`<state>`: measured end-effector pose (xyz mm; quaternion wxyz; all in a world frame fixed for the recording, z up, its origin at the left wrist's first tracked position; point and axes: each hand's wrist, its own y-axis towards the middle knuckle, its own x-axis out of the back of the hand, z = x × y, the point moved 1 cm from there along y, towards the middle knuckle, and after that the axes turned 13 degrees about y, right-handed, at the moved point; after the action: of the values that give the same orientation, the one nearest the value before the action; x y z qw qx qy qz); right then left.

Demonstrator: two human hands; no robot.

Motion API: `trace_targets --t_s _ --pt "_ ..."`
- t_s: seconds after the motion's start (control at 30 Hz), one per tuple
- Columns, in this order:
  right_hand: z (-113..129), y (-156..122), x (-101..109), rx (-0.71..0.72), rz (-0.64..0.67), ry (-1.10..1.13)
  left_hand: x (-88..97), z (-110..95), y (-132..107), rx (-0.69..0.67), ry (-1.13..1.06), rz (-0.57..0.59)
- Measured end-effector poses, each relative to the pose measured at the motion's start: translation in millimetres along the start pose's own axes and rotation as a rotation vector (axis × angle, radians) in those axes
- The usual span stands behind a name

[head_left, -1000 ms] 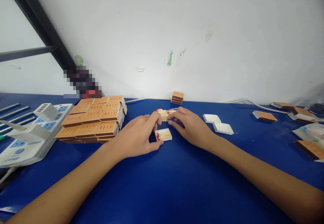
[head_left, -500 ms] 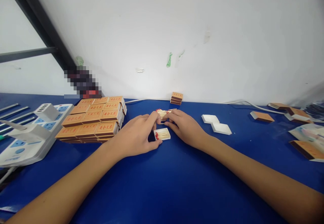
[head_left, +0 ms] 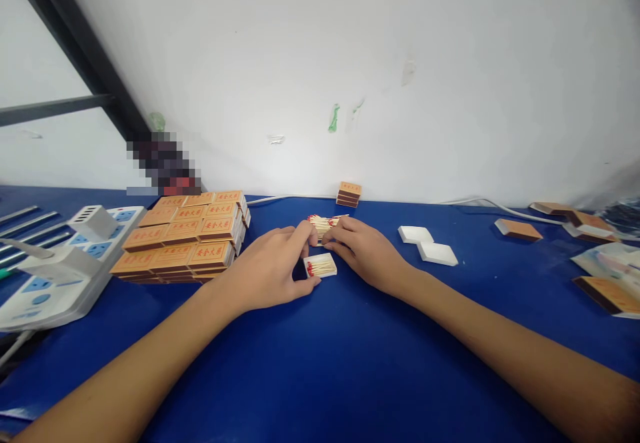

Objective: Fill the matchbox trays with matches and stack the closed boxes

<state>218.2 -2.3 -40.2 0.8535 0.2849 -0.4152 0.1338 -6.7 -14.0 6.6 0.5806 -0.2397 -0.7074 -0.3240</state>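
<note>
A small white matchbox tray (head_left: 321, 265) holding red-tipped matches lies on the blue table (head_left: 320, 363). My left hand (head_left: 267, 269) curls around the tray's left side, thumb at its front edge and index finger reaching toward a loose pile of matches (head_left: 323, 223) just behind it. My right hand (head_left: 365, 251) rests to the right of the tray, its fingertips pinched on matches at the pile's edge.
A big stack of orange matchboxes (head_left: 183, 233) stands at the left beside a white power strip (head_left: 55, 269). Two empty white trays (head_left: 427, 244) lie to the right. A few orange boxes (head_left: 349, 193) sit by the wall, and more sleeves (head_left: 517, 229) lie at far right.
Both hands and the tray have shifted very slightly toward me and left; the grips look the same.
</note>
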Motion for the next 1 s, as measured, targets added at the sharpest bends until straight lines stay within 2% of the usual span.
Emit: trace_targets --t_s 0.23,0.33,0.43,0.53,0.63,0.8,1.0 --pt "2.3 1.4 3.7 -0.099 0.068 -0.039 -2.2 1.7 0.5 -0.011 -0.018 -0.019" --pt "4.7 -0.1 10.8 -0.112 0.052 -0.045 -3.7 3.4 0.0 -0.005 -0.013 -0.026" --pt "13.8 -2.9 19.1 -0.061 0.01 -0.033 -4.4 3.8 -0.2 0.004 -0.004 -0.028" --pt "26.9 -6.2 20.8 0.001 0.061 -0.025 -3.8 2.9 0.4 0.017 0.018 -0.024" --pt "32.1 -7.2 15.4 0.003 0.1 0.002 -2.7 2.2 0.6 0.022 0.027 -0.018" --pt "13.5 -3.8 7.1 0.02 -0.012 0.059 -1.9 2.9 -0.4 0.02 0.031 -0.013" --pt "-0.2 -4.0 2.3 0.015 0.017 -0.015 -1.1 1.7 -0.1 0.018 0.029 -0.009"
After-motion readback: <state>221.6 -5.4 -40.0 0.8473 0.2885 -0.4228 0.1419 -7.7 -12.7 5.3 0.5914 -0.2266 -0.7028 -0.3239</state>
